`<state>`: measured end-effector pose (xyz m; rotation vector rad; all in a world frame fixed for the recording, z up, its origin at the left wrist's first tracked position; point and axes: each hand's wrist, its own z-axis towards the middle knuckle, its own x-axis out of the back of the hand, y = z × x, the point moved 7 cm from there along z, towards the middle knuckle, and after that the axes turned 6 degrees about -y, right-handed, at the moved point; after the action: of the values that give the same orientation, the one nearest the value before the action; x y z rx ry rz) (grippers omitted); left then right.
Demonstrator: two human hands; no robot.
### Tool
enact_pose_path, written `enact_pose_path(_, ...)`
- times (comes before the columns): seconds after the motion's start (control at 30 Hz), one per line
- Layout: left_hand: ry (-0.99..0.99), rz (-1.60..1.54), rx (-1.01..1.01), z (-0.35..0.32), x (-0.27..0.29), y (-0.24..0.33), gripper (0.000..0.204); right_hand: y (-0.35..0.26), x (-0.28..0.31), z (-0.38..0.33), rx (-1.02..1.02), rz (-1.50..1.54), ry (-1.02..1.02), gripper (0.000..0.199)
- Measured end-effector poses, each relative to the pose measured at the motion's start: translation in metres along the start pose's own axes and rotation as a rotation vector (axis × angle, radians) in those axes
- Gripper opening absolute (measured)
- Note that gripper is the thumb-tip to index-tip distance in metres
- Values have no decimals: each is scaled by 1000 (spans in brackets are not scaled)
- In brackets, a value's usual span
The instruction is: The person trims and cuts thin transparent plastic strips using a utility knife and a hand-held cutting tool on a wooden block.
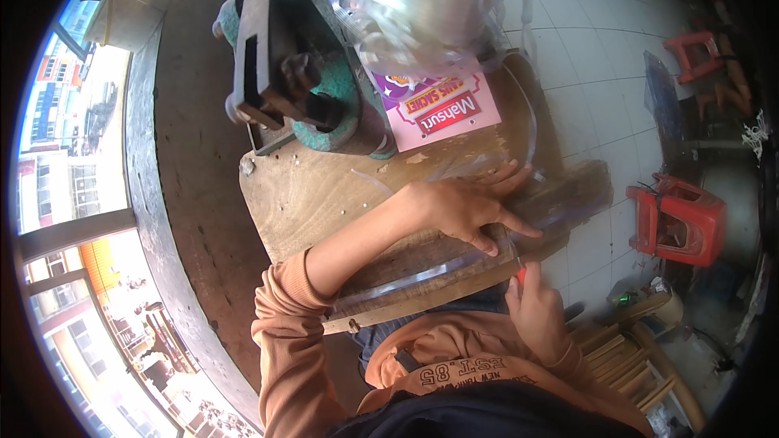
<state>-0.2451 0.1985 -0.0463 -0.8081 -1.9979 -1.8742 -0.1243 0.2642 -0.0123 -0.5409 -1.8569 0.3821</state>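
My left hand [469, 209] lies over a wooden plank [406, 264] with its fingers spread, pressing near a clear plastic strip [422, 276]. The strip runs lengthwise along the plank and passes under or beside that hand; the exact contact is hidden. Close to the plank's near edge, my right hand [537, 312] is closed round a small red-handled knife [521, 275]. Its thin blade points away from me, toward the strip and just right of my left thumb. Most of the handle is covered by my fingers.
A green and dark metal press [324, 105] stands at the worktable's back. Beside it are a pink printed card [446, 113] and a large bundle of clear plastic strips [438, 12]. Red plastic stools [686, 219] stand on the tiled floor at right, near a wooden chair [649, 357].
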Motion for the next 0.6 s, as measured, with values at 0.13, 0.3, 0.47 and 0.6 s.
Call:
enact_pose_path(0.13,-2,-3,2,0,0,0,60,0,-1,0,-7,11,-16,17)
enact_pose_path(0.3,9,14,-13,0,0,-2,59,0,-3,1,-22,-1,-34,17)
enact_pose_path(0.47,29,20,-21,1,0,-2,60,0,-4,2,-76,-44,-80,18)
enact_pose_path(0.6,4,13,-9,3,1,-2,60,5,-12,0,-194,5,-133,25)
